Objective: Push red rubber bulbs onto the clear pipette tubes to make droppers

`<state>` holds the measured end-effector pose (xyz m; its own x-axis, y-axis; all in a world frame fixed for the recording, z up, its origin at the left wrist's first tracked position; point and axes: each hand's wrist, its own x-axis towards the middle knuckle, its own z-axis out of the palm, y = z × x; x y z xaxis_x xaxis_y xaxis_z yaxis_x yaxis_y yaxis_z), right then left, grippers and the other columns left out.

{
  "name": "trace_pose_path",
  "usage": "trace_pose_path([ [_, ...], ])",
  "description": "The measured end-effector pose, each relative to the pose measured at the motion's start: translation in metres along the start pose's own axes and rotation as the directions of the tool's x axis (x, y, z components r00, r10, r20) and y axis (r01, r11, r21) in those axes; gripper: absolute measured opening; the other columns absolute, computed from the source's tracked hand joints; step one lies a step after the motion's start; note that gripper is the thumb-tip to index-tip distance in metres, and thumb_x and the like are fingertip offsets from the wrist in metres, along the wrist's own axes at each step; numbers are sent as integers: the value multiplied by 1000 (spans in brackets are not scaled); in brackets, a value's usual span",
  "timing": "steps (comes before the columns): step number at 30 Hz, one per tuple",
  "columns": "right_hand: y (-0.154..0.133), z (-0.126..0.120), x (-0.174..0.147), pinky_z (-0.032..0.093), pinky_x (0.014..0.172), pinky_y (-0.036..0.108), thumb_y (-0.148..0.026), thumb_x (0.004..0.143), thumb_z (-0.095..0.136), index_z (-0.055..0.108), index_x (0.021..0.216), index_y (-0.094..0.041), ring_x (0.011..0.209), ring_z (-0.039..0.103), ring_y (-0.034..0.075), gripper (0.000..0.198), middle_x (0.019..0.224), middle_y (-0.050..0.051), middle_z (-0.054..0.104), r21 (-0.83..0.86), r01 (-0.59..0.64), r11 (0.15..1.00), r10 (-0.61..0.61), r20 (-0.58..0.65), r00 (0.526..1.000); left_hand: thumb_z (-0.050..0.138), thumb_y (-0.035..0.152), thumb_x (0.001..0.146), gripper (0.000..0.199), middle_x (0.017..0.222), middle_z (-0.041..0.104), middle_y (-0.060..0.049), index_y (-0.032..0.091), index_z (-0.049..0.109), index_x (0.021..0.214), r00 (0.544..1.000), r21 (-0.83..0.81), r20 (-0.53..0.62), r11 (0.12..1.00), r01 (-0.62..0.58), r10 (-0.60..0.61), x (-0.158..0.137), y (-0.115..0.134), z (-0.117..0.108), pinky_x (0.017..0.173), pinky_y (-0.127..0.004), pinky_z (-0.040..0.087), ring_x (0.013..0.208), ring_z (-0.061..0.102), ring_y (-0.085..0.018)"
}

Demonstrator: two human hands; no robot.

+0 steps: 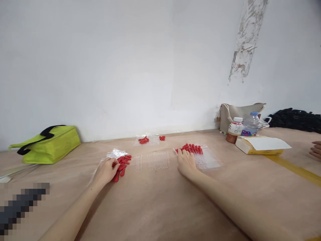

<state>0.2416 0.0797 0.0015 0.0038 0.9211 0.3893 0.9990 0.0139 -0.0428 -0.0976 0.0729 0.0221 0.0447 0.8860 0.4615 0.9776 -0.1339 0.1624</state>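
My left hand (106, 170) is curled at a loose pile of red rubber dropper bulbs (122, 166), its fingertips closed on one of them. Beneath that pile and hand lies a clear plastic bag (116, 153). In the middle, thin clear dropper tubes (158, 161) are laid out in two groups side by side. My right hand (187, 163) has its fingers bent over the left end of a row of droppers with red bulbs (193, 148), closed on a dropper there. This row rests on a clear zip bag (212, 160). The fingertips are partly hidden.
Further red bulbs (143, 140) lie on clear plastic near the wall. A lime-green bag (54, 144) stands left. At right are a brown drink bottle (234, 130), a water bottle (252, 124), a tissue pack (260, 145), a beige bag (240, 109) and another person's hand (316, 150).
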Motion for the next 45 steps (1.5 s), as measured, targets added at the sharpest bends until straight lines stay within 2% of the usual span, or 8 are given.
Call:
trace_pose_path([
  [5, 24, 1, -28, 24, 68, 31, -9, 76, 41, 55, 94, -15, 86, 46, 22, 24, 94, 11, 54, -14, 220, 975, -220, -142, 965, 46, 29, 75, 15, 72, 59, -6, 20, 57, 71, 1000, 8, 24, 1000, 8, -8, 0, 1, -2, 60, -31, 40, 69, 56, -23],
  [9, 32, 7, -38, 23, 70, 31, -19, 85, 36, 57, 89, -17, 84, 45, 19, 22, 89, 8, 55, 64, 254, 965, -231, -249, 941, 45, 30, 77, 20, 79, 60, -6, 20, 57, 89, 1000, -62, -2, 998, 12, -12, 4, 6, -9, 63, -31, 41, 74, 56, -23],
  [14, 22, 4, -43, 23, 74, 30, -22, 88, 32, 56, 85, -17, 79, 47, 15, 25, 86, 5, 56, 231, 343, 911, -263, -316, 912, 38, 28, 84, 26, 87, 56, -4, 20, 60, 96, 988, -214, -36, 965, -152, 148, -10, 55, -7, 74, -29, 42, 83, 54, -19],
  [17, 16, 0, -49, 24, 76, 29, -19, 89, 31, 54, 87, -17, 72, 49, 12, 24, 81, 3, 59, 306, 507, 806, -409, -331, 850, 37, 28, 86, 26, 86, 52, -4, 21, 60, 95, 957, -368, -2, 889, -271, 291, -35, 97, 3, 74, -30, 42, 84, 52, -18],
  [20, 11, -2, -57, 25, 76, 29, -18, 88, 33, 54, 92, -19, 69, 51, 11, 21, 79, 1, 61, 342, 657, 672, -559, -349, 752, 37, 27, 87, 22, 89, 51, -4, 20, 57, 91, 935, -526, 38, 802, -282, 353, -58, 127, 10, 75, -28, 42, 83, 51, -16],
  [25, 5, -5, -61, 27, 70, 30, -18, 87, 36, 54, 91, -17, 66, 51, 11, 19, 76, 2, 62, 349, 719, 601, -595, -405, 694, 41, 29, 85, 16, 79, 54, -1, 20, 54, 86, 927, -576, 127, 787, -221, 353, -67, 136, 11, 68, -26, 40, 73, 50, -15],
  [37, 4, -6, -60, 26, 70, 29, -16, 86, 35, 55, 91, -17, 66, 51, 11, 21, 73, 2, 60, 303, 745, 594, -625, -409, 665, 41, 34, 85, 19, 78, 58, 0, 20, 55, 86, 937, -587, 125, 786, -196, 327, -63, 134, 12, 67, -25, 40, 73, 52, -15],
  [45, 4, 1, -55, 25, 71, 30, -16, 86, 38, 55, 90, -18, 68, 51, 11, 18, 77, 2, 61, 367, 722, 586, -617, -375, 692, 43, 28, 85, 18, 84, 62, 0, 22, 60, 86, 900, -586, 77, 750, -307, 429, -56, 133, 18, 77, -27, 38, 81, 55, -15],
])
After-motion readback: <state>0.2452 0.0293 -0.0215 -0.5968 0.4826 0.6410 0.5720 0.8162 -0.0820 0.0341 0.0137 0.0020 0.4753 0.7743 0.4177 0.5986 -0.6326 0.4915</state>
